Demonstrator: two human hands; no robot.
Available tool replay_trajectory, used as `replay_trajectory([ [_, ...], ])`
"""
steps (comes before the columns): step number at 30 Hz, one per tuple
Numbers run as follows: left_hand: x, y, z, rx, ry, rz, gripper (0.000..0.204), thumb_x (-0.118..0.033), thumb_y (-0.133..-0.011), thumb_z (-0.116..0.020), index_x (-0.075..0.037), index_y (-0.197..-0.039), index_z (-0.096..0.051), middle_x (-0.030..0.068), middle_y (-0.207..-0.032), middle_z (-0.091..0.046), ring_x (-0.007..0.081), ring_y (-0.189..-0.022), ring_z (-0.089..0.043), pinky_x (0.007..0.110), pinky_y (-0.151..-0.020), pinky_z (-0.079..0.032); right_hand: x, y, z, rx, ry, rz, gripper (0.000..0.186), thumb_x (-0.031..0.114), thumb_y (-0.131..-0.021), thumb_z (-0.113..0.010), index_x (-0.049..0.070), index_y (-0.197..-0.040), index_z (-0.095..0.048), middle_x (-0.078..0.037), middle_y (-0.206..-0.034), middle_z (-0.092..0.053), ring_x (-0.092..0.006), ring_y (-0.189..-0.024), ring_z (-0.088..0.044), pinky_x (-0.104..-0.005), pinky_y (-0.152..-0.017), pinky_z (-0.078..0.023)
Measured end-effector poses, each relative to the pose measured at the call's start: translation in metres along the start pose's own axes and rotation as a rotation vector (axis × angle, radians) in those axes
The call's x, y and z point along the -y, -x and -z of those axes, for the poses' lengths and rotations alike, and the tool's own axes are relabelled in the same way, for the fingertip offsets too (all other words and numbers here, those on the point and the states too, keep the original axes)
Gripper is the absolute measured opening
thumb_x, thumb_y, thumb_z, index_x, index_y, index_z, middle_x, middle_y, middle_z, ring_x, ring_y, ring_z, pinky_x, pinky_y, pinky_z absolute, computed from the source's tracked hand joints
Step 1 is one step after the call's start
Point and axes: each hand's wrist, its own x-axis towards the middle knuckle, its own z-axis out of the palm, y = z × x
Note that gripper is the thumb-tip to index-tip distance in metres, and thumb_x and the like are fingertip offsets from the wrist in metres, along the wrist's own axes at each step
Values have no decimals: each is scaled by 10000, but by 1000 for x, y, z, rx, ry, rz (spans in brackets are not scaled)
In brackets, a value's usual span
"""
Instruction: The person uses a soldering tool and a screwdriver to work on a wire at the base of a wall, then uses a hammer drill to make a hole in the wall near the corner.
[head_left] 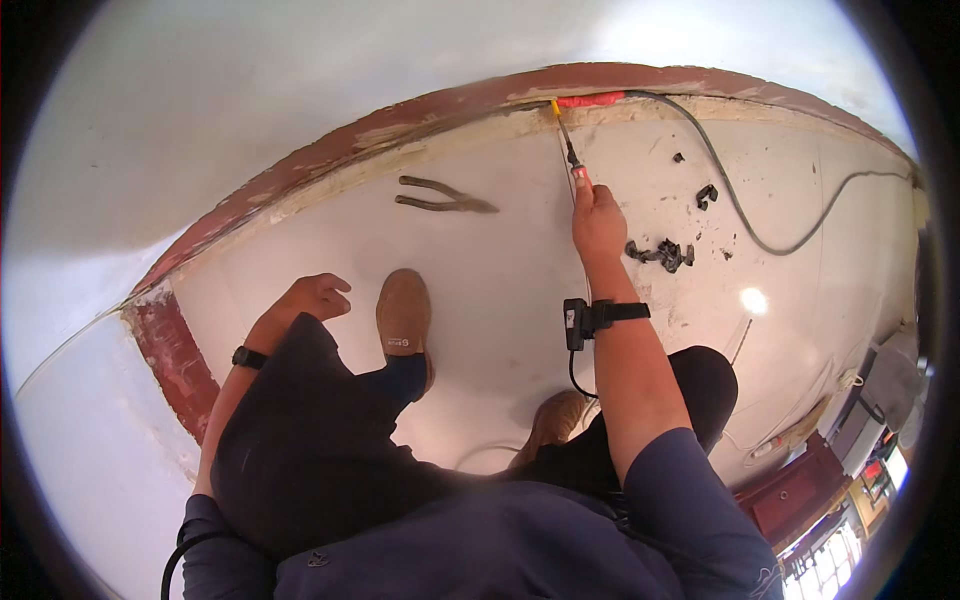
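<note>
At the foot of the wall, my right hand [600, 225] is closed round the red handle of a slim tool [568, 145] with a thin dark shaft; its exact kind is unclear. A yellow spot shows at its far end, beside a red-wrapped stretch [592, 99] of grey cable [712, 150]. Whether the tip touches the wrap, I cannot tell. My left hand [318, 296] rests by my left knee with nothing in it, its fingers loosely bent and apart. Between the hands, pliers [445, 196] lie on the pale floor, handles spread and jaws pointing right.
Crumpled black scraps [664, 254] are scattered right of my right forearm, near a smaller black piece [706, 196]. The cable loops across the floor to the right. A red-brown skirting [400, 105] runs along the wall. Dark red furniture [795, 492] and clutter stand at lower right.
</note>
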Motion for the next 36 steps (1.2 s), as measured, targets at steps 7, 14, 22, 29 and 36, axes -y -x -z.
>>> replay_trajectory([
  [7,11,-1,-6,-24,-33,17,373,-183,-827,-653,3,-1144,-585,99,-971,-690,181,-956,-632,308,-831,-493,-1,-7,17,1097,-1645,-848,448,518,-918,-497,90,-826,-591,-38,-611,-549,-128,-461,-491,-268,-381,-329],
  [14,18,-19,-5,-6,66,-7,388,-108,-814,-685,16,-1162,-566,106,-965,-684,177,-935,-631,299,-838,-489,-6,5,-15,189,-192,-182,347,486,-924,-506,154,-941,-604,13,-612,-531,-106,-533,-493,-246,-384,-327],
  [22,18,-9,-7,5,64,16,366,-109,-832,-665,14,-1163,-566,101,-962,-682,170,-936,-630,297,-840,-489,-2,-5,7,1045,-1660,-833,426,511,-919,-479,103,-834,-564,-20,-620,-539,-128,-460,-488,-268,-400,-354],
  [29,3,-5,-1,-22,65,10,369,-128,-823,-674,0,-1155,-576,84,-953,-685,174,-919,-632,301,-835,-493,17,5,3,291,-423,-340,393,487,-902,-552,99,-856,-593,25,-657,-533,-112,-514,-486,-261,-400,-348],
  [36,23,-7,-5,-30,87,-17,376,-121,-810,-677,15,-1145,-575,91,-943,-684,174,-913,-632,297,-823,-494,6,2,3,838,-1363,-760,413,520,-915,-505,125,-841,-599,8,-660,-560,-112,-559,-528,-267,-416,-380],
])
